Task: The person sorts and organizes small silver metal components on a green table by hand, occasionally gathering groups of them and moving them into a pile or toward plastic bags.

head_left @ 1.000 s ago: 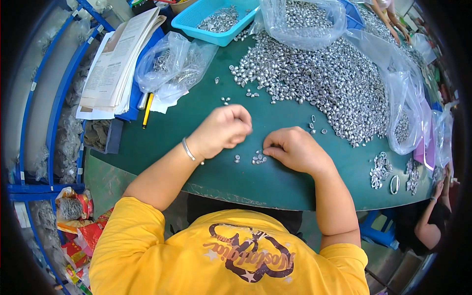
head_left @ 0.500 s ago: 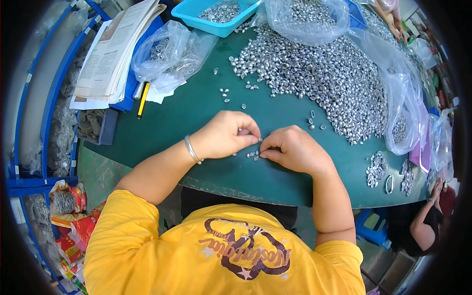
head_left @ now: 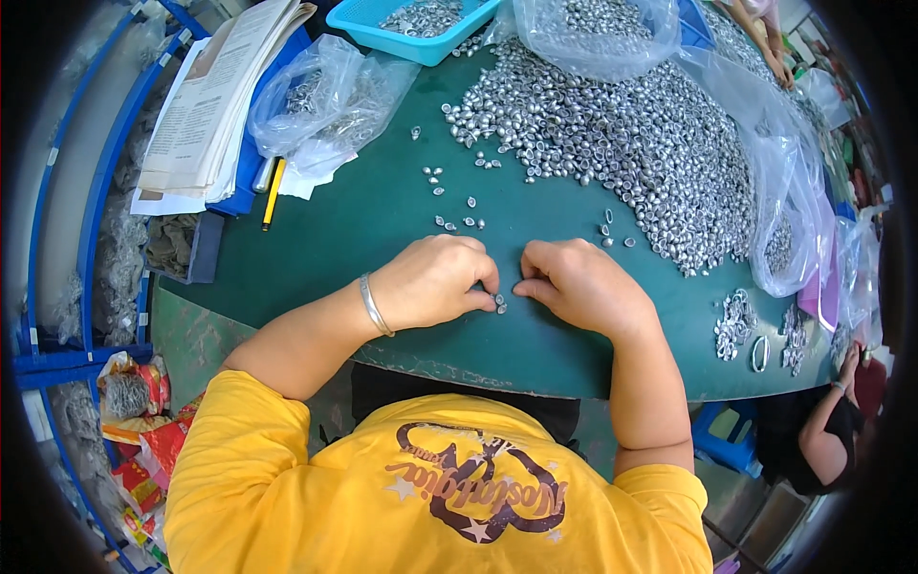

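Over the green table, my left hand point(head_left: 442, 279) is closed, thumb and forefinger brought together at a couple of small silver oval metal pieces point(head_left: 500, 303). Its fingertips touch these pieces. A silver bangle point(head_left: 374, 304) circles that wrist. My right hand point(head_left: 585, 289) is a short gap to the right, fingers curled toward the thumb; whatever its fingertips hold, if anything, is hidden. Several loose metal pieces point(head_left: 469, 222) lie just beyond my left hand, and a few more point(head_left: 606, 230) lie beyond my right.
A wide heap of silver pieces point(head_left: 612, 134) covers the far right of the green table point(head_left: 316, 258), with plastic bags point(head_left: 598, 43) around it. Far left are a turquoise basket point(head_left: 421, 43), papers point(head_left: 206, 105) and a yellow pen point(head_left: 273, 196). Silver chains point(head_left: 734, 325) lie right. A co-worker's arm point(head_left: 824, 430) shows there.
My hands were nearly touching and are now apart. The left has come nearer to me, uncovering several loose pieces behind it; the right has shifted slightly right.
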Action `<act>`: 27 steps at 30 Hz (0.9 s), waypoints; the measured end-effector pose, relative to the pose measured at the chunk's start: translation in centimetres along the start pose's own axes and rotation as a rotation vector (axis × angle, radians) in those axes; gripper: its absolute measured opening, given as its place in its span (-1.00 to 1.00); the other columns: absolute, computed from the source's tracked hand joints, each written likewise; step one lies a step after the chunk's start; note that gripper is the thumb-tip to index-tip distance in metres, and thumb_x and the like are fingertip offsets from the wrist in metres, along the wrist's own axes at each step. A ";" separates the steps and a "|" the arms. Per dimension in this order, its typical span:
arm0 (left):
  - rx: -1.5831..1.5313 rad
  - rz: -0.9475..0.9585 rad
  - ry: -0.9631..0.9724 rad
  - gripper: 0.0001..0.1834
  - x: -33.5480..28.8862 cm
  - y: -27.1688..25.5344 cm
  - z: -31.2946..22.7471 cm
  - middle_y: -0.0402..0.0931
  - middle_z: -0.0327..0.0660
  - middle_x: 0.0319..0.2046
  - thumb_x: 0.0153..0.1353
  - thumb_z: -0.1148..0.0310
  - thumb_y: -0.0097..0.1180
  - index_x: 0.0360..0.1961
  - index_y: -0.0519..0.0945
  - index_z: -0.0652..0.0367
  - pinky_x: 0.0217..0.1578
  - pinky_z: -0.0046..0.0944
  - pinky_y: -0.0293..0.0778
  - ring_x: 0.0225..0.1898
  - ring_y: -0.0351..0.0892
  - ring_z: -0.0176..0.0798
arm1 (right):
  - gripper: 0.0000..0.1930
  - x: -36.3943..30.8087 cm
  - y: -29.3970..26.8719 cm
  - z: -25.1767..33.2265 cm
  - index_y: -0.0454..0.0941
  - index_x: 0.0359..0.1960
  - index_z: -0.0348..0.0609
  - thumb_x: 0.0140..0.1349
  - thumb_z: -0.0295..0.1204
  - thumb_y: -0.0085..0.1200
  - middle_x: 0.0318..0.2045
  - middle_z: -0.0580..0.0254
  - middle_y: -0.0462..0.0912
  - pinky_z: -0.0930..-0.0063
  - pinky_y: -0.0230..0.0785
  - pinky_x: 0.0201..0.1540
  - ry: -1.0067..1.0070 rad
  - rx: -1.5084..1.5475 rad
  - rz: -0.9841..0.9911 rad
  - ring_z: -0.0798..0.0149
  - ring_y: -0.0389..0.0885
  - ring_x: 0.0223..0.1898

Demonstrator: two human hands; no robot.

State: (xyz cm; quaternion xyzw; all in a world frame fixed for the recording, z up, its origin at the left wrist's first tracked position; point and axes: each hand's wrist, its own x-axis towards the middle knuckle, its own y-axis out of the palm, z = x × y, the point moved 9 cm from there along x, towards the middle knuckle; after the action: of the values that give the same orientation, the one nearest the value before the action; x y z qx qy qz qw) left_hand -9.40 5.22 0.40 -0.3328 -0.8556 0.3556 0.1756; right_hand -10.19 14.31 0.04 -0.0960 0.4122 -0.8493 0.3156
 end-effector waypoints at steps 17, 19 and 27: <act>0.027 0.004 -0.056 -0.81 -0.1 -1.0 1.2 0.33 -0.23 -0.67 -0.16 0.43 0.32 -0.45 0.61 0.18 -0.50 -0.32 0.34 -0.58 0.39 -0.27 | -0.88 -0.2 1.0 2.3 0.56 -0.54 -0.23 -0.05 -0.48 0.26 -0.66 0.22 0.52 0.55 0.28 -0.55 -0.161 -0.024 -0.040 0.40 0.44 -0.64; 0.030 -0.011 -0.027 -0.83 0.0 -1.0 0.9 0.36 -0.26 -0.65 -0.13 0.43 0.30 -0.45 0.60 0.19 -0.49 -0.31 0.35 -0.58 0.39 -0.30 | -0.88 -0.1 1.0 1.9 0.55 -0.53 -0.23 -0.03 -0.48 0.24 -0.67 0.23 0.52 0.55 0.28 -0.56 -0.205 0.029 -0.056 0.41 0.43 -0.64; -1.643 -0.204 -0.319 -0.97 -0.2 -2.4 4.4 0.34 -0.28 -0.61 0.09 0.54 0.04 -0.43 0.45 0.24 -0.73 -0.56 0.08 -0.66 0.20 -0.53 | -0.81 0.7 0.0 0.9 0.53 -0.52 -0.20 -0.09 -0.38 0.27 -0.62 0.13 0.56 0.36 0.36 -0.49 -0.015 0.228 -0.018 0.13 0.54 -0.57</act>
State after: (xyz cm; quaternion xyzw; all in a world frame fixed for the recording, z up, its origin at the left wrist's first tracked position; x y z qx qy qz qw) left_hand -12.72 1.69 -0.94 -0.2218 -0.8827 -0.3548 -0.2141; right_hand -10.31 13.27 0.54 -0.0695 0.3098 -0.8926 0.3200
